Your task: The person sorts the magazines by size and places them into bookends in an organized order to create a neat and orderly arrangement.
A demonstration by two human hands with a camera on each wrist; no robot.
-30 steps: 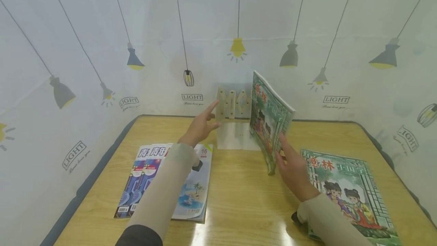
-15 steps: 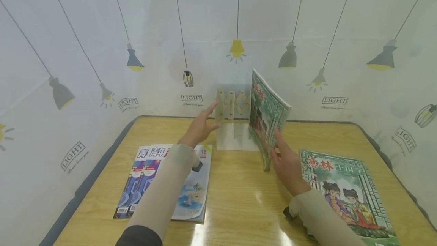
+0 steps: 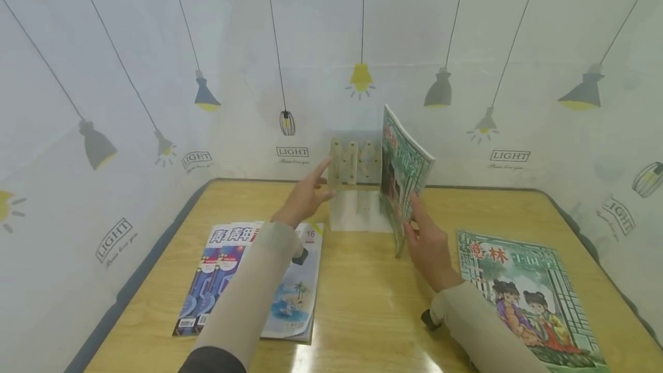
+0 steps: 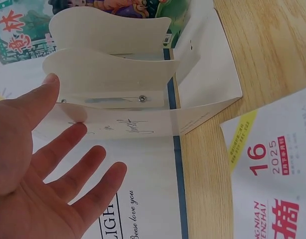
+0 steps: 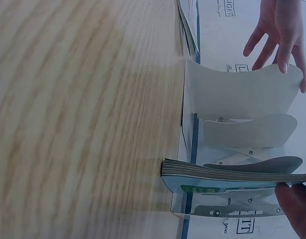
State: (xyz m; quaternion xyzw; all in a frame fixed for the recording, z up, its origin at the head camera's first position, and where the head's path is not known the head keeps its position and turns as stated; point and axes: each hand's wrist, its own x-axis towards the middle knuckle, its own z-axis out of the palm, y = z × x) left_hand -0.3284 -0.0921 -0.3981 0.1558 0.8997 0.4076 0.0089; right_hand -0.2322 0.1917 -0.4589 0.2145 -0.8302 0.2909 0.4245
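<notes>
A white expandable book rack (image 3: 344,212) with upright dividers stands near the back wall. My left hand (image 3: 304,194) is at its left panel, fingers spread; in the left wrist view the thumb and index fingertips of this hand (image 4: 48,164) touch or nearly touch the panel (image 4: 143,122). A green magazine (image 3: 404,171) stands upright at the rack's right side, its near end angled to the right. Against its cover rest the fingers of my right hand (image 3: 432,249). From the right wrist view, the magazine's page edge (image 5: 232,174) sits between dividers, with a fingertip on its cover side.
Several overlapping magazines (image 3: 295,304) lie at the left of the wooden table (image 3: 368,298), partly under my left forearm. Another green magazine (image 3: 533,286) lies flat at the right, beside my right forearm. The lamp-patterned wall covering (image 3: 414,131) rises behind the rack.
My right hand has moved left, and the near edge of the upright magazine has swung left with it. My left hand has stayed at the rack's left panel.
</notes>
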